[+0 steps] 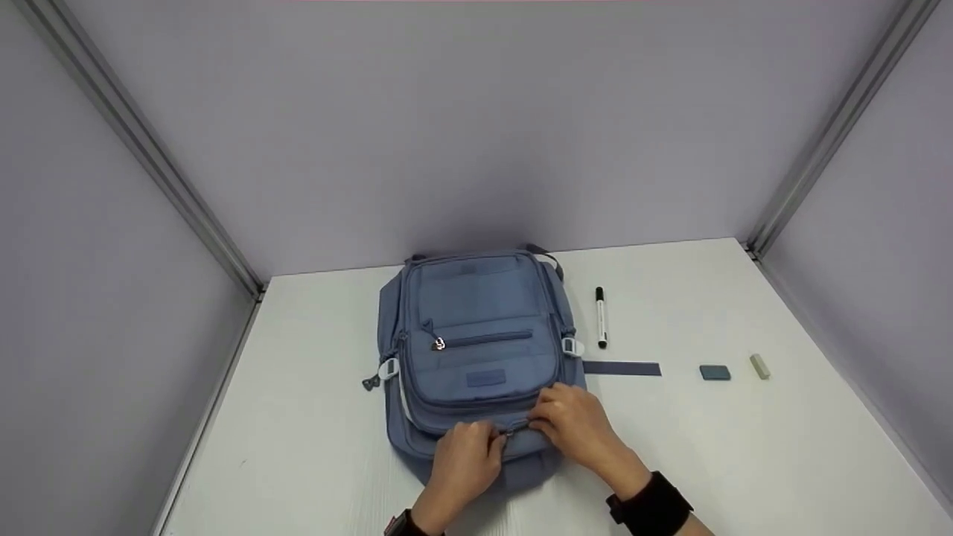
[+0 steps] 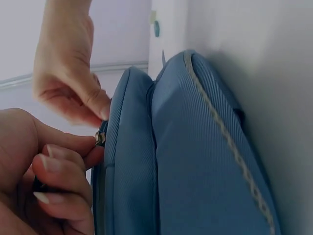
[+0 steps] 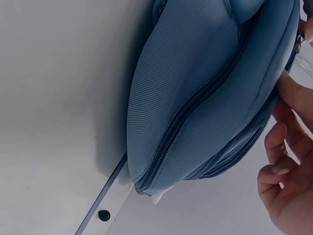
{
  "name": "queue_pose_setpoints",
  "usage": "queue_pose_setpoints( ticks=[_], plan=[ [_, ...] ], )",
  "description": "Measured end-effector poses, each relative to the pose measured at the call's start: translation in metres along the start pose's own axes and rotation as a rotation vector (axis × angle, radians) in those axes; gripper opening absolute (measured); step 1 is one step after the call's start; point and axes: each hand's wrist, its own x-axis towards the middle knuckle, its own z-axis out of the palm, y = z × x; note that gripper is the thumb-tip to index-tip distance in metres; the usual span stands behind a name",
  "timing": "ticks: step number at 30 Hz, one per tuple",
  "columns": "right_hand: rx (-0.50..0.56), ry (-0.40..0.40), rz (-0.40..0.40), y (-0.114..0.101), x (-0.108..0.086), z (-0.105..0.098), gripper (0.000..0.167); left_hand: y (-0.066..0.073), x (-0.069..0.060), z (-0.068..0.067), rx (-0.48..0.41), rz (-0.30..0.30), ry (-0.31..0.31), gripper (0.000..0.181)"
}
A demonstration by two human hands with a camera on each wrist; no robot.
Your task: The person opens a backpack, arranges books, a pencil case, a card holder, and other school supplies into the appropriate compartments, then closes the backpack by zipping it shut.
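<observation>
A blue backpack (image 1: 476,298) lies front side up on the white table. At its lower front, the left hand (image 1: 465,458) pinches a metal zipper pull (image 2: 100,138) between thumb and forefinger, the other fingers curled, as the left wrist view shows. Just right of it, the right hand (image 1: 577,428) pinches the fabric edge beside the zipper. In the right wrist view, the right hand (image 3: 296,147) has thumb and forefinger on that edge, and a zipper line (image 3: 181,117) runs along the bag's side.
Right of the backpack, a black-and-white marker (image 1: 601,318) lies above a dark strap (image 1: 622,368). Farther right are a small blue-green block (image 1: 715,372) and a pale green block (image 1: 759,366). Grey walls (image 1: 476,134) enclose the white table (image 1: 298,417) at the back and sides.
</observation>
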Motion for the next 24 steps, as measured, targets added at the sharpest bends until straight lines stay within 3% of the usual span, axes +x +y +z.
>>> queue_pose_setpoints(
  ticks=[10, 20, 24],
  plan=[
    [0.008, -0.017, -0.023, 0.002, 0.000, -0.002, 0.011, -0.015, -0.006, -0.016, 0.006, 0.021, -0.041, 0.029],
    [0.022, -0.009, 0.002, 0.011, -0.004, -0.011, 0.010, -0.043, -0.013, -0.046, 0.008, 0.031, 0.024, 0.020],
    [0.020, -0.013, 0.009, 0.011, -0.004, -0.014, 0.010, -0.052, -0.015, -0.056, 0.000, 0.013, 0.009, 0.017]
  ],
)
